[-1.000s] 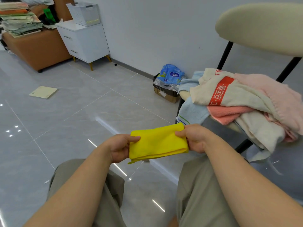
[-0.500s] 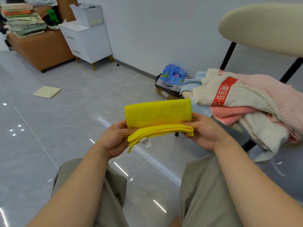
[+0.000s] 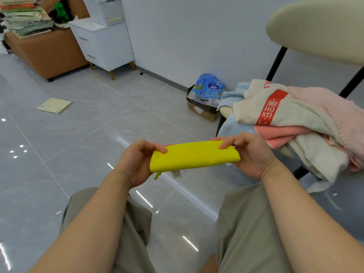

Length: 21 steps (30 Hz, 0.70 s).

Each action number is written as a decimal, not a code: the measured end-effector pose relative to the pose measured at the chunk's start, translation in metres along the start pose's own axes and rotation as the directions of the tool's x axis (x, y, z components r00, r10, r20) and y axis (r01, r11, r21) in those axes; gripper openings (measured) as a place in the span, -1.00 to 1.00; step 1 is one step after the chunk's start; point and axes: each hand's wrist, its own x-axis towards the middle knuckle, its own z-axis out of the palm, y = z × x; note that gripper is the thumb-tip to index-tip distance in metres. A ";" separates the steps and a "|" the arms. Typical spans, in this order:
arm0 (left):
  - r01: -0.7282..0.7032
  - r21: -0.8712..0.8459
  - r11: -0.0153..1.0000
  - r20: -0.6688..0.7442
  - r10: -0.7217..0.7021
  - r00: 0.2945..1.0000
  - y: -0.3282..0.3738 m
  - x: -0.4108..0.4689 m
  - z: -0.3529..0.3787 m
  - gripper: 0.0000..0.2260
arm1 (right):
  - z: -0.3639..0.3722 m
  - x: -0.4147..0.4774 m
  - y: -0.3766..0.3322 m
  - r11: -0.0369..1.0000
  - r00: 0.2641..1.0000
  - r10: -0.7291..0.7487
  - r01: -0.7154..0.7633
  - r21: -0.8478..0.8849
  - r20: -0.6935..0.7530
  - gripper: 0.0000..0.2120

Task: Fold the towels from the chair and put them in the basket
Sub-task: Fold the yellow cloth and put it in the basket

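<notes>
A glossy grey tiled floor (image 3: 94,134) dotted with bright light reflections spreads out beyond the fingers (image 3: 155,147). Far up and left of them, a white drawer cabinet (image 3: 104,44) on gold legs stands against the pale wall (image 3: 187,36), beside a brown sofa (image 3: 45,54) piled with what look like papers (image 3: 25,20).

I count one yellow towel (image 3: 195,156), held by two hands: one left hand (image 3: 136,162), one right hand (image 3: 252,154). On the one chair (image 3: 315,30) I make out at least four more: one light blue towel (image 3: 234,131), one cream towel (image 3: 295,113), one coral towel (image 3: 279,134), one pink towel (image 3: 334,115). On the floor are one cardboard box (image 3: 202,113) and one booklet (image 3: 54,105).
</notes>
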 end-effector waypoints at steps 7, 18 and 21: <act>-0.002 0.187 0.982 -0.231 0.046 0.972 0.000 0.005 0.011 -0.82 | 0.004 0.012 0.008 0.979 0.993 -0.032 0.009 -0.202 -0.111 -0.87; 0.186 0.422 0.887 -0.464 0.035 0.885 0.012 0.088 -0.030 -0.79 | -0.005 0.112 0.043 0.846 0.955 0.000 -0.158 -0.509 -0.295 -0.83; 0.295 0.401 0.867 -0.455 -0.091 0.886 0.015 0.111 -0.048 -0.79 | -0.004 0.144 0.060 0.823 0.931 0.120 -0.288 -0.490 -0.345 -0.82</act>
